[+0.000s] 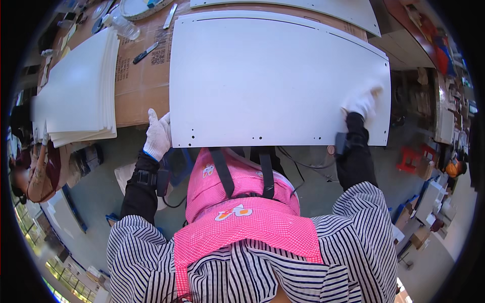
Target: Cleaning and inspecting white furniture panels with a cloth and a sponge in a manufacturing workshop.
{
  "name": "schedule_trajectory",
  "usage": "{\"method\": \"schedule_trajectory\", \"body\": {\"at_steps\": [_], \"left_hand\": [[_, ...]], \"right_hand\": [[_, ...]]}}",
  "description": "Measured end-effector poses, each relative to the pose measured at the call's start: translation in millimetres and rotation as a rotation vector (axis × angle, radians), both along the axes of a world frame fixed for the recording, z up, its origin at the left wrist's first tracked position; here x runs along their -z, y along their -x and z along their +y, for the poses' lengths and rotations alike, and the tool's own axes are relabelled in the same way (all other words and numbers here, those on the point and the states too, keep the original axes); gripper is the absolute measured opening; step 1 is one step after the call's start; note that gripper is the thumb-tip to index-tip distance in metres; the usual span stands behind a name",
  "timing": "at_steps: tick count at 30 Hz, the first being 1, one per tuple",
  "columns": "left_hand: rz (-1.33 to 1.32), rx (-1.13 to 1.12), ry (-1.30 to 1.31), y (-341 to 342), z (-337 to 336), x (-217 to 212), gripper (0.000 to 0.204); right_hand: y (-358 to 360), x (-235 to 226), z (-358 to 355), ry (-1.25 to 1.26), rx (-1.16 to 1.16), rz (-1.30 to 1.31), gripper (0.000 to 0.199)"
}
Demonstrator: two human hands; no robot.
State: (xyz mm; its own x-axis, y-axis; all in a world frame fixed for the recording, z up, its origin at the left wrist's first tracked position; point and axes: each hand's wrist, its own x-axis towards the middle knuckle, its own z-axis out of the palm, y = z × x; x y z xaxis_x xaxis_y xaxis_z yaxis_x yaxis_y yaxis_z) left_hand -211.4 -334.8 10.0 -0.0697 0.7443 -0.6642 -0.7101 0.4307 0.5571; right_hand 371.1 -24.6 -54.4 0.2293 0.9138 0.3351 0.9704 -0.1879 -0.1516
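While both gloved hands sit on it, the white panel (273,76) lies flat on the cardboard-covered bench (139,76), its near edge overhanging toward the person.

Panel: large, thin, small holes along the near edge and a row near the far edge. A second white panel (323,9) lies beyond it. It will likely flex if lifted from one side only.

Stack of white boards (76,91): on the bench to the left, just apart from the panel. It leaves little room for a leftward slide.

Left hand (158,135): fingers wrapped around the panel's near-left corner, gripping the edge.

Right hand (361,103): laid flat on top near the near-right corner, fingers spread narrow, pressing down and not gripping.

Small items: black-handled knife (146,52), clear plastic bottle (123,25) and a flat metal tool (170,16) lie on the cardboard at the far left, clear of the panel.

Judgement: with the hands at opposite near corners, control looks fair. To shift or square the panel well, move both hands together, keep the sheet flat on the cardboard, avoid dragging the face, and watch the left edge against the stack.
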Motion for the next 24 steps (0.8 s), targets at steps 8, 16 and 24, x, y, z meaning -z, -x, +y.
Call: {"method": "schedule_trajectory", "body": {"at_steps": [8, 16, 24], "left_hand": [[0.045, 0.034, 0.110, 4, -4, -12, 0.101], [0.037, -0.027, 0.177, 18, -12, 8, 0.079], [0.149, -0.011, 0.148, -2, -6, -15, 0.057]], "right_hand": [[369, -105, -121, 0.304, -1.185, 0.188, 0.052], [235, -123, -149, 0.104, -1.504, 0.366, 0.053], [-46, -70, -97, 0.090, -0.109, 0.029, 0.056]]}}
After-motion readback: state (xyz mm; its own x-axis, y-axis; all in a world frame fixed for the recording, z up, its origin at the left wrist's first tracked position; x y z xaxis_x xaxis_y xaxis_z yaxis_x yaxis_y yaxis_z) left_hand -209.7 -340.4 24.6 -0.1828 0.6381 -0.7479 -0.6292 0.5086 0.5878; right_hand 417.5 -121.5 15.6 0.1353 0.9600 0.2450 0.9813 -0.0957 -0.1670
